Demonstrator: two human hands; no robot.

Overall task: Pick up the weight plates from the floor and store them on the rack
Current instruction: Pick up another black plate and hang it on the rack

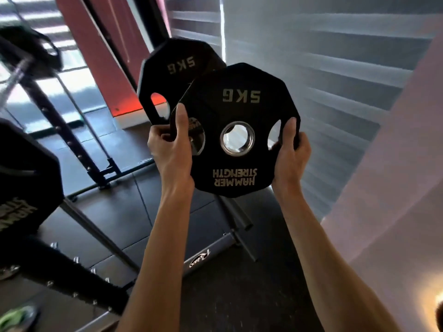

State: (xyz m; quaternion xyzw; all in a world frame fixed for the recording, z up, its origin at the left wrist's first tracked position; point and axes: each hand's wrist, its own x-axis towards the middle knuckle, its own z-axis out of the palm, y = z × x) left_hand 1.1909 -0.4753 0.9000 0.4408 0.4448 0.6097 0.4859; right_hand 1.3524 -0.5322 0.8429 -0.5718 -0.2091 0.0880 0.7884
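Observation:
I hold a black 5 kg weight plate (236, 149) upright in front of me, its lettering upside down. My left hand (171, 149) grips its left edge through a cut-out, and my right hand (291, 152) grips the right edge. A second black 5 kg plate (175, 75) stands just behind it to the upper left, partly covered by the front plate; what holds it up is hidden. A bare peg of the rack (239, 216) shows below the held plate.
A larger black plate (21, 188) hangs at the left edge. A black perforated rack upright (64, 130) slants across the left. Dark rubber floor tiles (119, 212) lie below. White blinds (323, 68) fill the right side, close to my right arm.

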